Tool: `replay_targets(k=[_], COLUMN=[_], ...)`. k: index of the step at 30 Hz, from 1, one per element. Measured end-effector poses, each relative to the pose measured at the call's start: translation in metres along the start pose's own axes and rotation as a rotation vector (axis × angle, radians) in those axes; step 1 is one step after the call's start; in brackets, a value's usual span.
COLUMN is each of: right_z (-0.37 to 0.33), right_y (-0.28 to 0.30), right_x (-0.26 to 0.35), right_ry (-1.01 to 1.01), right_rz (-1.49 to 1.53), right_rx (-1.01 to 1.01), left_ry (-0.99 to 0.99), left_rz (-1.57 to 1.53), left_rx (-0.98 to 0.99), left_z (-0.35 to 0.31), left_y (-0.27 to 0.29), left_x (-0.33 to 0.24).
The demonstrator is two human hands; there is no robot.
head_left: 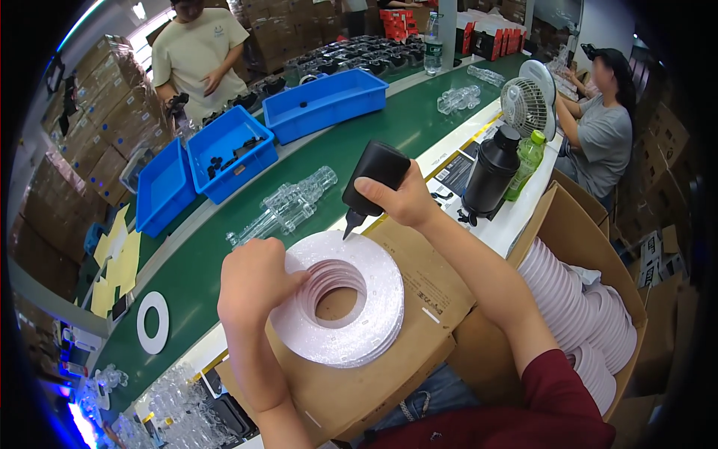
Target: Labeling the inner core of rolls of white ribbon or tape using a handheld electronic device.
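Note:
My right hand (404, 196) is wrapped round a black squeeze bottle (380, 172), tilted so its narrow nozzle points down at the top ring's far edge. Beneath the nozzle lies a stack of flat white rings (381, 314), glossy on top, with a round hole through the middle. My left hand (258, 280) grips the stack's left side, thumb at the inner edge of the hole; its other fingers are partly hidden. The stack rests on a brown cardboard box (419, 277) in front of me. Whether any liquid leaves the nozzle is too small to tell.
Beyond the box runs a green conveyor belt (196, 273) carrying clear plastic parts (288, 203) and a single white ring (152, 322). Blue bins (325, 105) stand across it. At right are a black bottle (490, 172), a fan (526, 105) and a carton of rings (632, 295). Two people work nearby.

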State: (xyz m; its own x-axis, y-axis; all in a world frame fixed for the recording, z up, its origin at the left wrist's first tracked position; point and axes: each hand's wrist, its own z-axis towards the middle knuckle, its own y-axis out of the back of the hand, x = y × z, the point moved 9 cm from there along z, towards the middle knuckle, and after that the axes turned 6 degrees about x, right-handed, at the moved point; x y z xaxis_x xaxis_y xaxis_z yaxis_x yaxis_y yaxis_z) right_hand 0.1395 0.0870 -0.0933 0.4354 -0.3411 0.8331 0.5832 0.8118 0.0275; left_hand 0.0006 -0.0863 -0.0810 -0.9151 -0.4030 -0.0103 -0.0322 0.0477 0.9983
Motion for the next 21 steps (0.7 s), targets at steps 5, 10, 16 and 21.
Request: replay_targets(k=[5, 10, 16, 21], right_z=[-0.004, -0.006, -0.002, 0.000], right_y=[-0.012, -0.021, -0.019, -0.020], right_x=[-0.005, -0.012, -0.011, -0.007], right_ry=[-0.030, -0.040, -0.025, -0.036], right_rz=[0.014, 0.030, 0.024, 0.019], right_rx=[0.049, 0.078, 0.081, 0.080], left_ry=[0.021, 0.027, 0.029, 0.036], left_rz=[0.000, -0.012, -0.015, -0.011], left_rx=[0.040, 0.055, 0.069, 0.058], left_z=[0.002, 0.003, 0.006, 0.005], left_y=[-0.006, -0.012, -0.011, -0.007], left_x=[0.004, 0.007, 0.007, 0.008])
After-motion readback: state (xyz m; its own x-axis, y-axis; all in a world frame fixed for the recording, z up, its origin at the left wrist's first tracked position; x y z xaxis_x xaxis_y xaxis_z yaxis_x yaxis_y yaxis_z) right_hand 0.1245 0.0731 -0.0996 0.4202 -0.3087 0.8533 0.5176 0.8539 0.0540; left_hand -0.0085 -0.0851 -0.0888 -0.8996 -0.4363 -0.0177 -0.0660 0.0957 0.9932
